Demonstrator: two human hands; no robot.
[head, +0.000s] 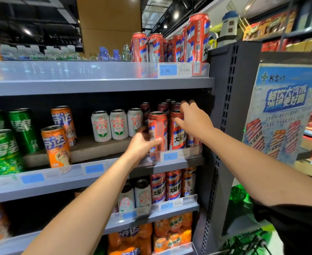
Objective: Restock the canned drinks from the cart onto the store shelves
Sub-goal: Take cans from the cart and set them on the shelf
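Tall red can [158,134] is gripped low on side by left hand [142,144], at front of middle shelf [96,173]. Neighbouring can [177,131] is touched by right hand [193,120], fingers spread. Full can is judged heavy, smooth, slippery; firm mid-body hold is advised.

We see two bare forearms reaching in from the lower edge of the view, both long and uncovered from elbow to wrist. Neither wrist carries a watch, band or bracelet that we can make out, and we spot no rings on the fingers that show. The left hand [142,144] and the right hand [193,120] are both ungloved. At the lower right corner we find a short black fabric sleeve [287,227], loose and plain, covering the right upper arm; its hem lies slightly rumpled. The left arm's sleeve falls outside our view.
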